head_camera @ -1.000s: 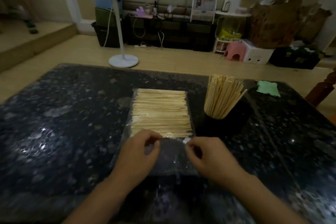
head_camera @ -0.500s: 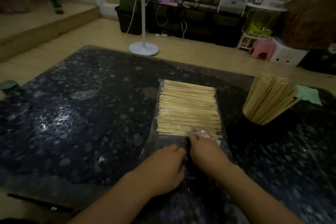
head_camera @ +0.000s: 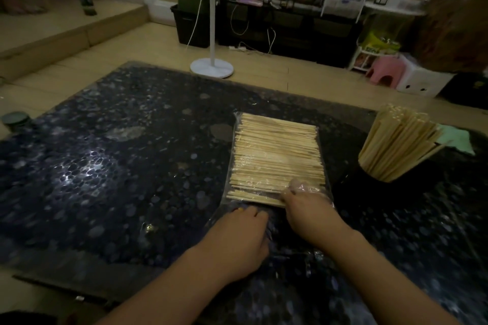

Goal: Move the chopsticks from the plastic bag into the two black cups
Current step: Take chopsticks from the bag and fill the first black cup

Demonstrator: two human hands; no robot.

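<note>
Table (head_camera: 111,166) is black stone speckled with pale grey-blue flecks; chopsticks (head_camera: 277,158) in the clear plastic bag (head_camera: 326,192) are pale tan; same tan sticking out of the black cup (head_camera: 369,182) at right; mint-green cloth (head_camera: 458,138) far right; pink stool (head_camera: 386,72) upper right.

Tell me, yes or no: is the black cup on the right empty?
No. The black cup is packed with a fanned bundle of chopsticks standing upright in it, to the right of the plastic bag.
</note>
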